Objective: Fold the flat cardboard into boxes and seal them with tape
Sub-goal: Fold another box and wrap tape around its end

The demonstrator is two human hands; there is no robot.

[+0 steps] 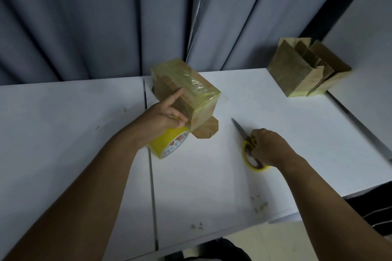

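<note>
A brown cardboard box [191, 91] lies on the white table [275, 123], its top and near end covered with yellowish tape; a bottom flap sticks out at its near end. My left hand [164, 118] grips a yellow tape roll [167, 144] right beside the box, with the index finger stretched out against the box's side. To the right, my right hand [269, 146] holds the yellow handles of a pair of scissors [249, 148] lying on the table, the blades pointing away toward the box.
Several folded cardboard boxes with open tops [305, 70] stand at the table's far right corner. Grey curtains [106, 17] hang behind the table. Small cardboard scraps [259, 204] lie near the front edge. A seam [151, 165] runs between two tabletops.
</note>
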